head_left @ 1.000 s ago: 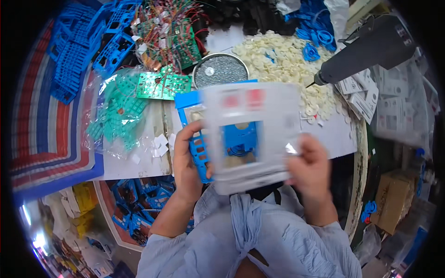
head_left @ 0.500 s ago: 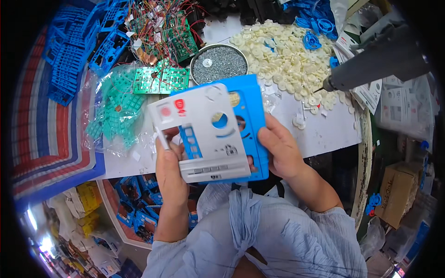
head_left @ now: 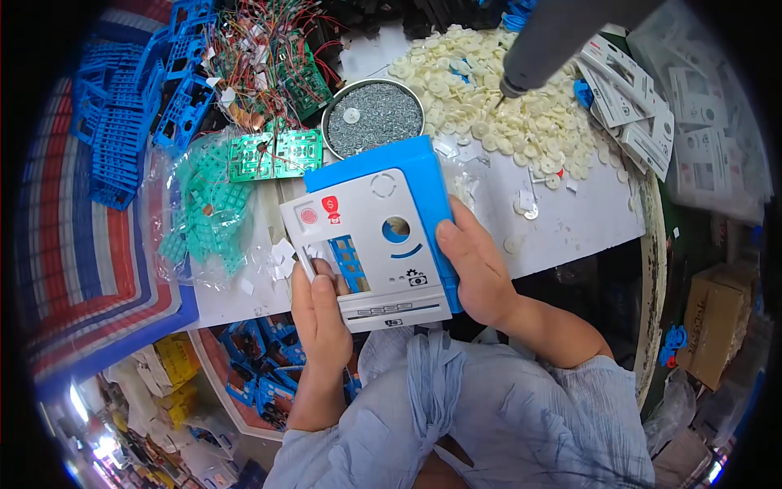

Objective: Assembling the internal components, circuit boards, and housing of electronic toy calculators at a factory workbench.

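My left hand is closed on the lower left edge of a thin white printed panel with round and rectangular cut-outs. Behind the panel lies a blue plastic housing, its top and right edges showing past it. The right side of that housing is gripped by my right hand, thumb on the front and fingers partly hidden. Panel and housing overlap in front of my lap, over the table's near edge; through the cut-outs some blue shows. I cannot tell whether the two are fixed together.
Beyond the housing stands a round tin of small screws. Cream plastic discs are heaped behind, under a hanging electric screwdriver. Green circuit boards, teal keypads and blue frames lie left. More white panels sit right.
The white panel now faces me more squarely and covers more of the blue housing's front. Both hands keep their grip. The view has shifted, and the screwdriver appears farther left.
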`<state>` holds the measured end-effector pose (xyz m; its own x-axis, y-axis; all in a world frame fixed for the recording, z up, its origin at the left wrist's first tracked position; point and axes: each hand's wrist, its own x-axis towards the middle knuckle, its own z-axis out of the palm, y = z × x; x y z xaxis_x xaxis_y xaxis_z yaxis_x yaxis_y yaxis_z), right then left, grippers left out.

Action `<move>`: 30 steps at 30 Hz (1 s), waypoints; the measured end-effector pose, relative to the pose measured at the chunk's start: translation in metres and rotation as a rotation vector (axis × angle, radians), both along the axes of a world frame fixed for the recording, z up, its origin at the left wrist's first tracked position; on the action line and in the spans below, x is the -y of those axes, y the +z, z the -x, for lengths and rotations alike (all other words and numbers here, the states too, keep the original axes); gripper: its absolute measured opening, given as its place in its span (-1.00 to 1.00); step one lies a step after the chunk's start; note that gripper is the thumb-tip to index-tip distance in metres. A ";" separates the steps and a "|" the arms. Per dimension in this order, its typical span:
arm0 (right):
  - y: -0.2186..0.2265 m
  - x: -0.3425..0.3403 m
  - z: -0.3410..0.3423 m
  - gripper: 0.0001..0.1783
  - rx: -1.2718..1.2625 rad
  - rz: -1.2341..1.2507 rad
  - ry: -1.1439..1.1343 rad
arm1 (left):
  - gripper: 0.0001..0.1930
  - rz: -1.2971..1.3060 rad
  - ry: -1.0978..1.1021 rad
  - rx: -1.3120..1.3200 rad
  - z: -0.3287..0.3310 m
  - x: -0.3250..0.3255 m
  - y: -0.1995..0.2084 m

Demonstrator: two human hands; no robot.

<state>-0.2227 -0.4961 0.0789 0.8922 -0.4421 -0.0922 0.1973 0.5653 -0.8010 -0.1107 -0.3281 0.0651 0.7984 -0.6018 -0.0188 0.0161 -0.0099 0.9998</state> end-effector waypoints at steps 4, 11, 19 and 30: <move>0.000 -0.005 0.000 -0.54 -0.001 0.057 -0.015 | -0.82 -0.092 0.067 0.017 0.005 0.005 0.005; -0.006 -0.008 -0.002 -0.58 -0.024 0.167 -0.020 | -0.82 -0.144 0.074 -0.008 0.005 0.002 -0.001; -0.012 -0.013 -0.004 -0.47 -0.013 0.278 -0.018 | -0.81 -0.239 0.089 0.088 0.003 -0.001 0.003; -0.020 -0.006 -0.011 -0.36 -0.027 -0.020 0.199 | -0.79 -0.483 -0.010 0.272 0.005 -0.023 0.045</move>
<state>-0.2113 -0.4902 0.0592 0.9590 -0.2551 -0.1237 0.0590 0.6065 -0.7929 -0.1156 -0.3052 0.1105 0.8074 -0.5833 -0.0886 -0.2444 -0.4673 0.8497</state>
